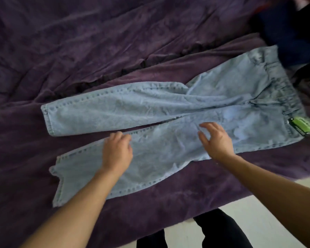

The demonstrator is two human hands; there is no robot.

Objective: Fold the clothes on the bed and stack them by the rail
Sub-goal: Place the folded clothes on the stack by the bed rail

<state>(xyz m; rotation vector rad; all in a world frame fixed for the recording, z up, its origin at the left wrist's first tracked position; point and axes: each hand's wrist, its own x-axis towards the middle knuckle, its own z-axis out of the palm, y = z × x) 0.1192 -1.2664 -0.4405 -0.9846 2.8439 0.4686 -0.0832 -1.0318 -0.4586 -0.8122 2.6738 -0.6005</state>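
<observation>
- Two legs point(220, 230) in dark cloth stand on a pale floor point(276, 212) at the bottom, cut off by the frame edge.
- The bed's near edge runs slantwise just beyond them, and a creased purple cover point(79, 51) fills nearly all the view.
- Both bare forearms reach in from the lower corners over that edge.
- The left hand point(117, 151) lies on the nearer leg of the jeans point(168, 108), about halfway along it. Its fingers bend down at the far seam with the tips hidden, so I cannot tell whether they pinch the cloth or only press it.
- The right hand point(217, 140) is over the thigh of the same leg. Its fingers are spread and lightly bent and grasp nothing; whether they touch the denim is unclear.
- The pale blue jeans lie flat and unfolded on the cover, waistband to the right and hems to the left. The two legs part towards the hems, the nearer one angling down to the bed's edge.
- A green tag point(304, 127), blurred, sits at the near end of the waistband.
- In the far right corner lies a dark pile point(293, 33) of cloth, blurred and partly out of frame.
</observation>
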